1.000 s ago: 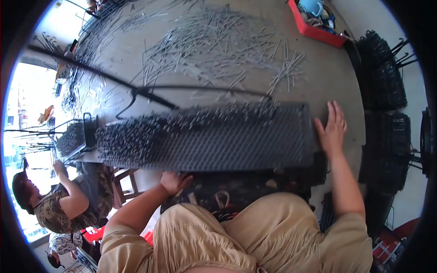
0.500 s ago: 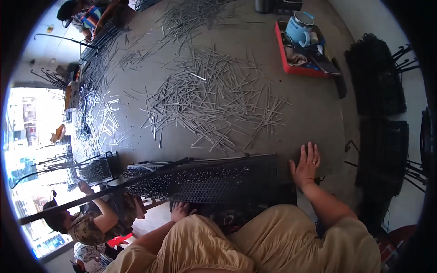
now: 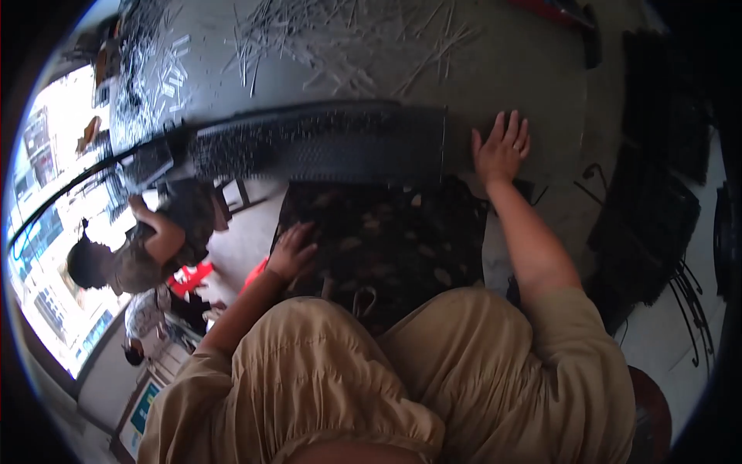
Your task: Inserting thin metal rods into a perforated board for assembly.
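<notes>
My right hand (image 3: 501, 148) lies flat on the grey table (image 3: 533, 85), fingers stretched, just right of a long black perforated rack (image 3: 386, 151). Nothing is in it. A ring shows on one finger. The rack stands along the table's near edge, and many short thin pins fill the left part of its holes. My left hand (image 3: 292, 251) rests with fingers apart on the left side of a dark patterned cloth (image 3: 379, 247) between the rack and my knees, holding nothing. Beyond the rack, thin metal rods (image 3: 340, 39) lie in a loose pile.
A co-worker (image 3: 147, 247) sits at the left, an arm raised toward the table. More rods (image 3: 171, 73) lie at the far left. Black racks with hooks (image 3: 657, 155) line the right side. Part of a red tray (image 3: 549, 9) shows at the top.
The view has tilted down, so the table and rack appear higher. My left hand has drawn back from the rack's near edge onto the cloth. My right hand stays flat on the table.
</notes>
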A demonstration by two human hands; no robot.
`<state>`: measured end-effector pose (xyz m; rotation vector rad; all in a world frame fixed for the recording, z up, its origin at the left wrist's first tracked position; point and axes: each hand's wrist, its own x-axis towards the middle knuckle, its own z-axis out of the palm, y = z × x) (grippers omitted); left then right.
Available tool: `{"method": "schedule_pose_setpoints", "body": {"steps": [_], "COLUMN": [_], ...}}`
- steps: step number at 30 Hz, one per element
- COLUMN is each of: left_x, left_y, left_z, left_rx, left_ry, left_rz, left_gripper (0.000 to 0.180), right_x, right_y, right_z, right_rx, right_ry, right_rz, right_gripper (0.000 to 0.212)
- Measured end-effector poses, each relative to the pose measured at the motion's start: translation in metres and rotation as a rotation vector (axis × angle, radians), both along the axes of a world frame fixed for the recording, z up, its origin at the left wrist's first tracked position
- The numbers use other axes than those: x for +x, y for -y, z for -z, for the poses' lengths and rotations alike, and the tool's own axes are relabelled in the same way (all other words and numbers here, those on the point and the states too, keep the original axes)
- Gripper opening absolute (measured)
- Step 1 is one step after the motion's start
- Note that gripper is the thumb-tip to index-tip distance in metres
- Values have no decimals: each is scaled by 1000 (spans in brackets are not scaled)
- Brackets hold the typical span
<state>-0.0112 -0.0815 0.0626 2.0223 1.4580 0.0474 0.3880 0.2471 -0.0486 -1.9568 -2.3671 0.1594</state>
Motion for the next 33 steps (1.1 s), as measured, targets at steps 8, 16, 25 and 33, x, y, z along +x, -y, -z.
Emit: {"method": "schedule_pose_setpoints", "body": {"steps": [8,16,25,33], "left_x": [72,26,6,79], "left_y": [41,173,423,438], "left_z": [-88,-41,26,22], "left_rx": [-541,-602,-771,-871], "left_ry": [121,-19,129,-120], "left_rz": [-678,-838,-823,-990], "left_gripper": [57,56,50,38], "right_x": [20,178,117,59], "right_y": [19,276,441,483], "right_z": [-14,-50,-19,16], "right_rx": [-137,-900,-1034,-1326], "right_ry": [-4,-75,-65,-80], "right_rz": [-138,151,155,-296], "right_gripper": [70,47,27,17]}}
